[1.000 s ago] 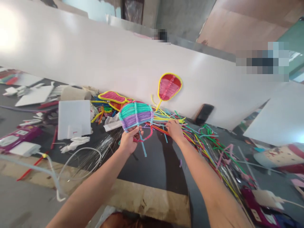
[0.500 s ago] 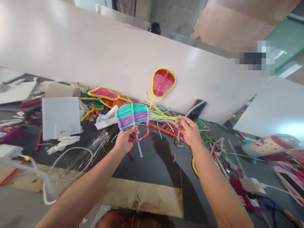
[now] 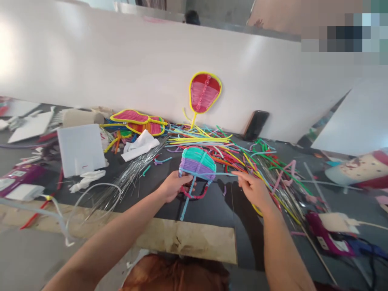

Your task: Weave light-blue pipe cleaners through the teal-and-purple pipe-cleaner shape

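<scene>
My left hand [image 3: 176, 186] is closed on the lower left edge of a small pipe-cleaner fan shape [image 3: 197, 166]. Its upper band is teal, the middle purple, and the lower part is an unfilled red rim; a light blue stem sticks out below. From the right, my right hand [image 3: 250, 186] pinches the end of a light blue pipe cleaner [image 3: 226, 174]. That strand runs taut across the shape, just under the purple band, toward my left fingers. Its left end is partly hidden there.
Loose pipe cleaners [image 3: 200, 139] lie heaped behind the shape. A finished pink fan [image 3: 205, 93] leans on the white board. A phone [image 3: 256, 125] stands right of it. Thin metal wires [image 3: 133, 167], a white box [image 3: 81, 150] and a butterfly shape [image 3: 136, 120] lie left.
The fan shape has come down and nearer to me. The light blue pipe cleaner, curved and loose in my right hand before, is now stretched straight across the shape.
</scene>
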{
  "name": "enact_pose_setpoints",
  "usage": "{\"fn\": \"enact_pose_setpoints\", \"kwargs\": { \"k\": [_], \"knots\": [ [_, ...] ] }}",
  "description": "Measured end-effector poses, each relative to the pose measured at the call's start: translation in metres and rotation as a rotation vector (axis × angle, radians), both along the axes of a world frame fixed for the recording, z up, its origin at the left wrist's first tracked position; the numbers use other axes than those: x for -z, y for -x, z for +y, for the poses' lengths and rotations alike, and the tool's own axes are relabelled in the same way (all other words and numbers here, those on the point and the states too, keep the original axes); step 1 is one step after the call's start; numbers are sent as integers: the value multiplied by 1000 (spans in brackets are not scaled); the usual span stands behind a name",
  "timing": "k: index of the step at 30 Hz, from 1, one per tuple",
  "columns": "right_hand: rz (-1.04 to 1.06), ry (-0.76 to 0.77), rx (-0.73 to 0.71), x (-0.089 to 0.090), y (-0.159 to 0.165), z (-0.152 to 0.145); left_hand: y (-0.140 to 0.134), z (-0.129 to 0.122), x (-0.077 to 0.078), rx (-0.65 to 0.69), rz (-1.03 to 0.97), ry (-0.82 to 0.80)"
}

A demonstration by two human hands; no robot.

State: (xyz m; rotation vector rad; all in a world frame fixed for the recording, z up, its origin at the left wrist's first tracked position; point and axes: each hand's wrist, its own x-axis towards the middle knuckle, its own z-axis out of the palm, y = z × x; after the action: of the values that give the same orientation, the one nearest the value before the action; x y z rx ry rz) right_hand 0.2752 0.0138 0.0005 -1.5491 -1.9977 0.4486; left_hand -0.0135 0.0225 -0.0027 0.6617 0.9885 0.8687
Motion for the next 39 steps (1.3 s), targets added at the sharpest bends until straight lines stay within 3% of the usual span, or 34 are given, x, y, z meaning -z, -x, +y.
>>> {"fn": "enact_pose_setpoints", "kwargs": {
  "k": [3, 7, 10, 14, 18, 24, 27, 29, 32, 35, 39],
  "knots": [
    [42, -18, 37, -2, -15, 1, 0, 0, -3, 88, 119, -65],
    [137, -97, 184, -2, -23, 2, 3, 2, -5, 89, 168, -60],
    [311, -148, 310, 2, -21, 4, 8, 2, -11, 81, 142, -84],
    [615, -146, 394, 7, -18, 10, 26, -1, -31, -12, 114, -152],
    [814, -128, 382, 7, -13, 10, 45, -7, -47, -116, 99, -224],
    [812, -104, 299, 8, -8, 8, 55, -16, -48, -173, 155, -239],
    [834, -111, 319, 10, -9, 9, 53, -22, -55, -228, 283, -349],
    [818, -94, 334, 9, -9, 9, 50, -28, -61, -195, 481, -495],
    [676, -18, 302, 7, -12, 7, 43, -40, -66, -7, 794, -705],
    [616, -10, 327, 6, -16, 7, 38, -51, -61, 212, 906, -761],
    [651, -74, 460, 7, -22, 8, 40, -61, -46, 220, 1104, -767]
  ]
}}
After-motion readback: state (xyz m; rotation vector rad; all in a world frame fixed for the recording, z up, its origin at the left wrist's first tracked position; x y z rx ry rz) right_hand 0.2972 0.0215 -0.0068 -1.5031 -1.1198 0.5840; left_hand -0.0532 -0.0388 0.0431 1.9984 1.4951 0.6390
